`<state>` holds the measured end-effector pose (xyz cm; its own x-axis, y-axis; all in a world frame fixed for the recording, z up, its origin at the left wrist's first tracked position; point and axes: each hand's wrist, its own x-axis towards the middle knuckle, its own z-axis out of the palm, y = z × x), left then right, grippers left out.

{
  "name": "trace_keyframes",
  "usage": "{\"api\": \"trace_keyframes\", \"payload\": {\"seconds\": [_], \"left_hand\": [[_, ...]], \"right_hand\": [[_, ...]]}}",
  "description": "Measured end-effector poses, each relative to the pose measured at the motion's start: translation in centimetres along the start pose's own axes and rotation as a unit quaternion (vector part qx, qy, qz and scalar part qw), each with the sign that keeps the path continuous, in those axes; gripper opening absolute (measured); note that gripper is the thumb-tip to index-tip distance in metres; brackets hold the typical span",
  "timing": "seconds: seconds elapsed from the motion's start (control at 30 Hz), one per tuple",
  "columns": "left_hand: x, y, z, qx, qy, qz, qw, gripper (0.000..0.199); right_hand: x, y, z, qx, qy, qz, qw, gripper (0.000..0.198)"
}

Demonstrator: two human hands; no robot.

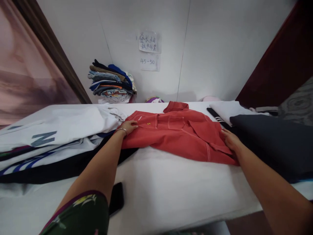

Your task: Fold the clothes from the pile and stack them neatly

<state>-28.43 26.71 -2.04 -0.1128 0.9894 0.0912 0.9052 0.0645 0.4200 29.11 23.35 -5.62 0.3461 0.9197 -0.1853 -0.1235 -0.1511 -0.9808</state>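
A red shirt (171, 130) with pale stitching and a patch pocket lies spread across the white table, one short sleeve (179, 106) sticking out toward the wall. At its left end my left hand (129, 127), with a bracelet on the wrist, closes on the fabric beside a small yellow mark. My right hand (231, 140) pinches the cloth at the shirt's right end. The undersides of both grips are hidden. Beside my left hand is a heap of white garments (73, 122), the top one lettered in dark grey.
Folded clothes (111, 81) stand stacked against the wall. Dark folded garments (271, 140) and a white one (228, 109) lie at right. A black phone (117, 197) rests near my left forearm. Handwritten paper signs (150, 41) hang on the wall; a pink curtain (29, 65) hangs at left.
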Motion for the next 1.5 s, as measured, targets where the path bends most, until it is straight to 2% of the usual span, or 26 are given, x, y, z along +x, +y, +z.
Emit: {"api": "trace_keyframes", "payload": {"seconds": [0.13,0.23,0.3,0.37,0.47,0.53,0.6,0.67,0.77,0.87,0.97,1.07,1.13,1.23,1.33,1.4,1.5], "left_hand": [[-2.2,0.6,-2.3,-0.068,0.040,-0.006,0.997,0.049],[-5.6,0.4,-3.9,-0.088,0.063,-0.018,0.994,0.055],[-8.3,0.0,-4.4,-0.066,0.081,-0.034,0.994,0.059],[-10.6,-0.5,-4.6,-0.066,0.099,-0.050,0.992,0.062],[-13.1,-1.0,-4.6,-0.108,0.110,-0.061,0.986,0.062],[-13.9,-1.2,-4.6,-0.117,0.109,-0.071,0.985,0.064],[-14.3,-1.4,-4.7,-0.102,0.098,-0.085,0.986,0.069],[-14.5,-1.7,-4.7,-0.084,0.090,-0.088,0.988,0.073],[-14.3,-2.3,-4.4,-0.068,0.098,-0.075,0.990,0.071],[-13.9,-2.5,-4.0,-0.072,0.116,-0.059,0.989,0.059],[-13.4,-2.1,-3.8,-0.088,0.141,-0.051,0.985,0.049],[-12.9,-1.4,-4.1,-0.103,0.161,-0.032,0.981,0.047],[-12.4,-0.9,-4.5,-0.102,0.175,-0.010,0.979,0.048],[-11.5,0.2,-5.4,-0.066,0.213,0.036,0.974,0.050],[-10.8,1.6,-6.9,-0.034,0.244,0.073,0.966,0.046],[-11.1,2.3,-8.1,-0.030,0.244,0.070,0.967,0.045],[-13.3,2.6,-9.2,-0.035,0.226,0.055,0.972,0.045]], "right_hand": [[-2.7,-0.8,-1.4,-0.022,-0.026,0.057,0.998,0.041],[-4.2,-2.0,-1.9,-0.045,-0.040,0.086,0.994,0.055],[-4.3,-3.5,-1.8,-0.042,-0.055,0.087,0.994,0.057],[-3.5,-5.3,-1.6,-0.001,-0.049,0.055,0.997,0.047],[-2.0,-7.5,-1.2,0.116,0.004,-0.053,0.992,0.027],[-1.8,-7.8,-0.9,0.172,0.015,-0.084,0.981,0.035],[-2.8,-6.8,-0.8,0.156,-0.008,-0.048,0.987,0.033],[-4.6,-4.9,-1.0,0.076,-0.032,-0.014,0.996,0.020],[-7.6,-1.5,-2.2,-0.061,-0.006,-0.064,0.996,0.022],[-10.0,1.0,-4.1,-0.154,0.054,-0.124,0.979,0.023],[-11.4,2.2,-5.5,-0.233,0.054,-0.158,0.958,0.027],[-12.3,2.5,-5.7,-0.309,0.038,-0.178,0.933,0.034],[-12.7,2.6,-5.2,-0.328,0.014,-0.184,0.926,0.036],[-13.2,2.7,-4.1,-0.297,-0.033,-0.182,0.937,0.036],[-13.5,2.1,-3.5,-0.268,-0.030,-0.194,0.943,0.026],[-13.6,1.0,-4.3,-0.276,-0.009,-0.210,0.938,0.018],[-13.4,-0.8,-7.4,-0.305,0.019,-0.234,0.923,0.015]]}}
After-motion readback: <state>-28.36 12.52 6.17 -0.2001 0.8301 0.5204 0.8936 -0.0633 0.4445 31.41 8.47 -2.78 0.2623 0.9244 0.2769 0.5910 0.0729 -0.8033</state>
